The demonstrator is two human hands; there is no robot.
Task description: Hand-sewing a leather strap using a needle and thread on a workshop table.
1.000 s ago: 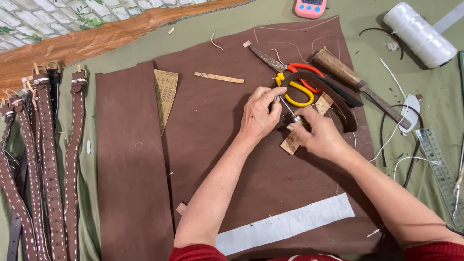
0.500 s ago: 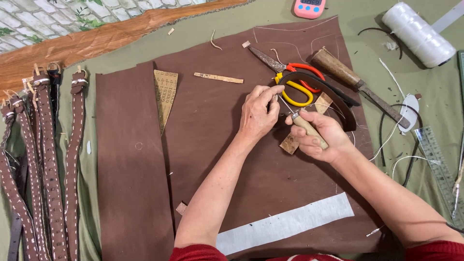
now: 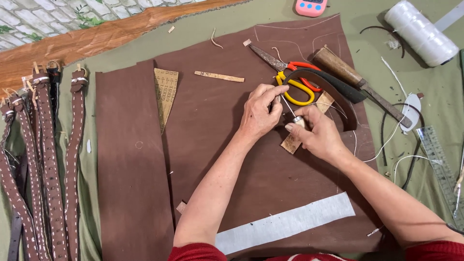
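I am at a leather craft bench, a small workshop table covered in green cloth point(image 3: 411, 208) with brown leather sheets point(image 3: 130, 169) spread over it. Around me lie scissors point(image 3: 295, 79), a wooden-handled knife point(image 3: 362, 84), a spool of white thread point(image 3: 420, 31), a clear ruler point(image 3: 437, 159) and scraps of cut leather. A row of stitched brown belts point(image 3: 43, 159) lies finished at my left, and I hold an awl point(image 3: 292, 113) in my right hand point(image 3: 319, 135).

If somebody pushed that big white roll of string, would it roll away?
Probably yes: the white string spool is round and lies on its side. The green cloth under it might slow it. It looks tightly wound, so likely firm, not squashy.
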